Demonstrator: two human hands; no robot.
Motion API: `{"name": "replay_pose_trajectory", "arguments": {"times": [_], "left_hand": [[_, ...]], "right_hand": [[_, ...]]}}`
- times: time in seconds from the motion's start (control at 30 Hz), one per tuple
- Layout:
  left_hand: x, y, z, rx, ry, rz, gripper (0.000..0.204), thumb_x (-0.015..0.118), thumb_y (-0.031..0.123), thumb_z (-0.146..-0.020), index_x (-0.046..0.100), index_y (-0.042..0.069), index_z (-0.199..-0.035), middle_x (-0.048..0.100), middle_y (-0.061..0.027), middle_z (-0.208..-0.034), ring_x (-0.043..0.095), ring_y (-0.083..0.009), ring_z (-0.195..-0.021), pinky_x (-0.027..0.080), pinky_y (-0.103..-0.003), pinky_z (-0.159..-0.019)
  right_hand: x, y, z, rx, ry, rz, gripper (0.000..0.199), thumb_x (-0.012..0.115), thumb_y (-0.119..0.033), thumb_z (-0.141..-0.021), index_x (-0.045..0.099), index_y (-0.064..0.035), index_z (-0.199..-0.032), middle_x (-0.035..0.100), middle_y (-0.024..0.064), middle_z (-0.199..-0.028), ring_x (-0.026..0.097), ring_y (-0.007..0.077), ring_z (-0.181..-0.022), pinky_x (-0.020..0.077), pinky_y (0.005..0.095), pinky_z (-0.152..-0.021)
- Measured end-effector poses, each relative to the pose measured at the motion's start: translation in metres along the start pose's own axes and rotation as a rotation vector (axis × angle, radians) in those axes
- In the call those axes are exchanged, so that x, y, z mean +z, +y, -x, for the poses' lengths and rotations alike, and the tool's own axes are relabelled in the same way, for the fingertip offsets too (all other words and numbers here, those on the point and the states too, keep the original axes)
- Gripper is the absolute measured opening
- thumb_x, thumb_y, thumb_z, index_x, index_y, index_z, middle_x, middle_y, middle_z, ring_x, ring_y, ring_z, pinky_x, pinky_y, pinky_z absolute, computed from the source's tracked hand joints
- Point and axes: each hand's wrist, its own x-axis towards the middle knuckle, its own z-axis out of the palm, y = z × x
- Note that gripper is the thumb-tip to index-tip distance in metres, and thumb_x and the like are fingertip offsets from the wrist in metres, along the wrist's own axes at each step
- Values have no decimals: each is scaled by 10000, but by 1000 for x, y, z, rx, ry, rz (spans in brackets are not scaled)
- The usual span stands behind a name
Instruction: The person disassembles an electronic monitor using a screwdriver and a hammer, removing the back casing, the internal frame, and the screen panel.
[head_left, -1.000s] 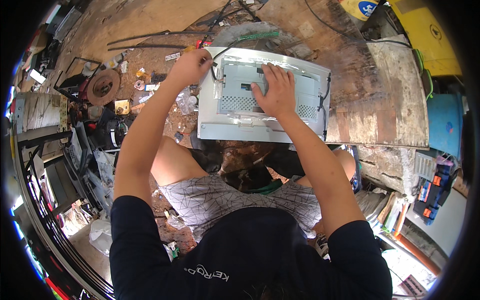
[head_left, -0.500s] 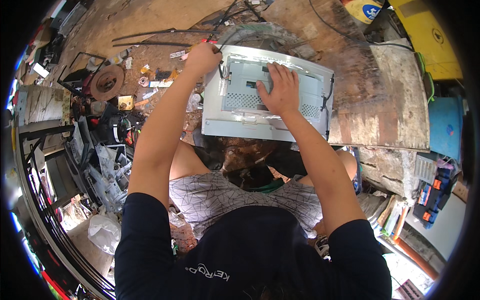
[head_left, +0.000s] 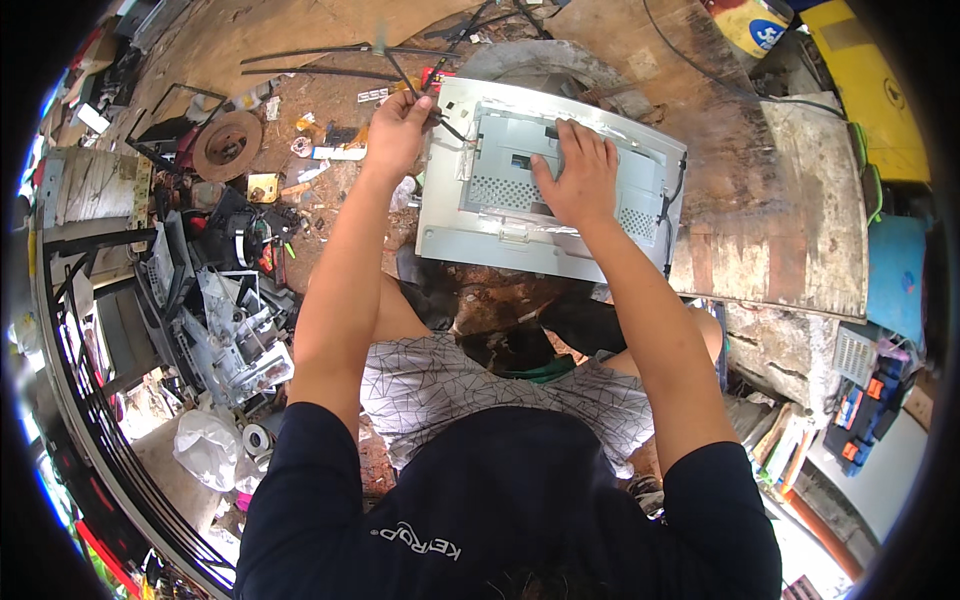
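A flat silver panel (head_left: 470, 240), which looks like the metal back of a screen, lies in front of my knees, tilted slightly. On its middle sits a raised grey metal cover (head_left: 500, 150) with rows of small holes. My right hand (head_left: 582, 185) rests on this cover, fingers stretched out. Beside the panel's upper left corner, my left hand (head_left: 396, 138) pinches a thin black cable (head_left: 452, 130) between thumb and fingers. One part of the cable runs to the cover's left side, and a loose length sticks up past my fingers. Another black cable (head_left: 667, 205) hangs along the panel's right edge.
A worn wooden board (head_left: 770, 240) extends to the right. Metal scraps (head_left: 225, 320) and a rusty disc (head_left: 227, 146) lie on the left, near a white plastic bag (head_left: 205, 445). Black strips (head_left: 320, 73) lie beyond the panel. A yellow case (head_left: 870, 90) stands at the far right.
My left hand has shifted off the panel's upper left corner, drawing the black cable out to the left. My right hand stays on the cover. The view has moved slightly.
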Motion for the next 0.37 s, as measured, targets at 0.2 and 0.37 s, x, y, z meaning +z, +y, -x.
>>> {"name": "replay_pose_trajectory", "arguments": {"times": [0.2, 0.37], "left_hand": [[7, 18, 32, -123, 245, -404, 255, 606, 262, -980, 630, 29, -1080, 676, -111, -972, 679, -226, -889, 555, -355, -755], [11, 23, 30, 932, -17, -1136, 469, 766, 349, -808, 648, 107, -1193, 670, -141, -1182, 604, -283, -1161, 402, -402, -1060]], "right_hand": [[1, -1, 1, 1, -7, 9, 640, 604, -450, -887, 499, -65, -1387, 534, 148, -1375, 451, 327, -1312, 242, 519, -1157], [2, 1, 0, -5, -3, -12, 654, 627, -446, -866, 505, -56, -1376, 528, 159, -1381, 445, 323, -1317, 221, 514, -1165]]}}
